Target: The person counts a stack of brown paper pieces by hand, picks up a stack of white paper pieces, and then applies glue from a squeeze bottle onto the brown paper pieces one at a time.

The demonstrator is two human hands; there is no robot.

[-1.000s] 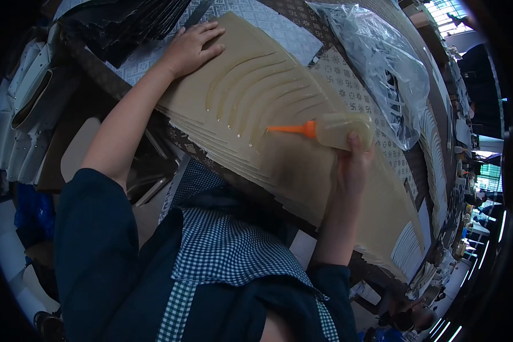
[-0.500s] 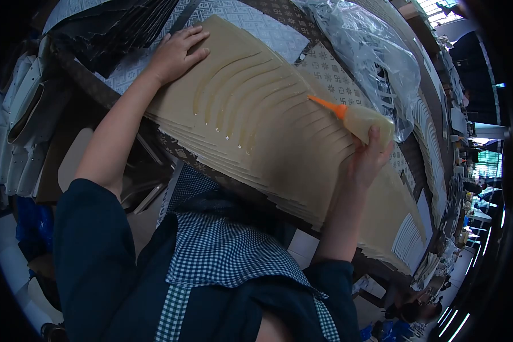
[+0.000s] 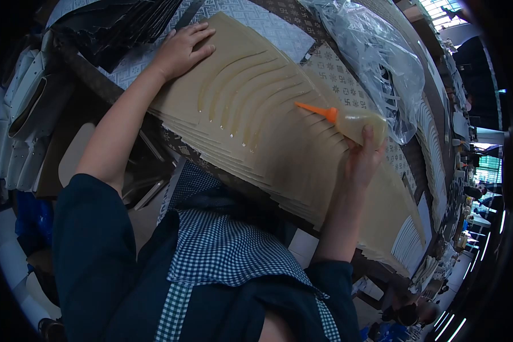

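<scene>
My left hand [image 3: 182,52] lies on the upper left end of a fanned stack of brown paper sheets [image 3: 290,171], fingers spread. Curved, shiny lines of glue [image 3: 233,102] run across the left part of the stack, each ending in a bead near the front. In my right hand [image 3: 366,154] is a clear squeeze bottle [image 3: 359,126] of yellowish liquid, fingers wrapped around it. Its orange nozzle [image 3: 316,109] points left, with the tip close over the sheets, right of the glue lines.
Crumpled clear plastic [image 3: 382,74] lies behind the stack on the patterned table cover. Black pleated material [image 3: 108,34] sits at the back left. Folded pale pieces [image 3: 20,108] hang at the far left. White-edged layered sheets [image 3: 410,239] lie at the right end.
The bottle and my right hand have moved slightly to the left, and the nozzle tip has dropped a little lower in view. My left hand stays on the stack.
</scene>
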